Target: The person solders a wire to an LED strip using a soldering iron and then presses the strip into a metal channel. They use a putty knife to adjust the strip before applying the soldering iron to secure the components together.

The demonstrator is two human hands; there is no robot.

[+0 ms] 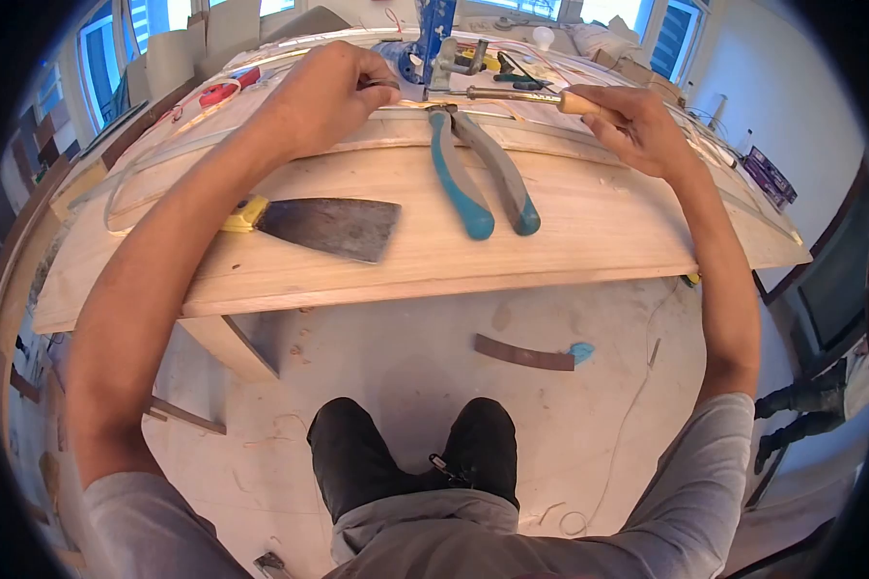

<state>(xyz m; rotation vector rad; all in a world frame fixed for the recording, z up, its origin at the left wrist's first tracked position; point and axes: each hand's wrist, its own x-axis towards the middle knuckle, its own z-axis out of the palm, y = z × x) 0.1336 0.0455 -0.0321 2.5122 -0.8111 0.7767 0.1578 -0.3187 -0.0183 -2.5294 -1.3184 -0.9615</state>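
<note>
My right hand (637, 125) is closed round the wooden handle of a soldering iron (512, 95), whose metal shaft points left. Opposite its tip, my left hand (343, 87) has its fingers pinched together; what they hold is too small to make out. Between my hands, pliers (483, 174) with teal and grey handles lie on the wooden board (589, 222), handles toward me. A scraper (333, 227) with a yellow handle lies under my left forearm. Behind the iron's tip stands a metal clamp (449, 63) beside a blue upright piece (435, 34).
A red tape roll (220, 94) lies at the back left, and a white bulb (543, 39) at the back. Wires and tools surround the clamp. A curved brown strip (521, 353) is on the floor. Another person's legs (801, 405) show at the right.
</note>
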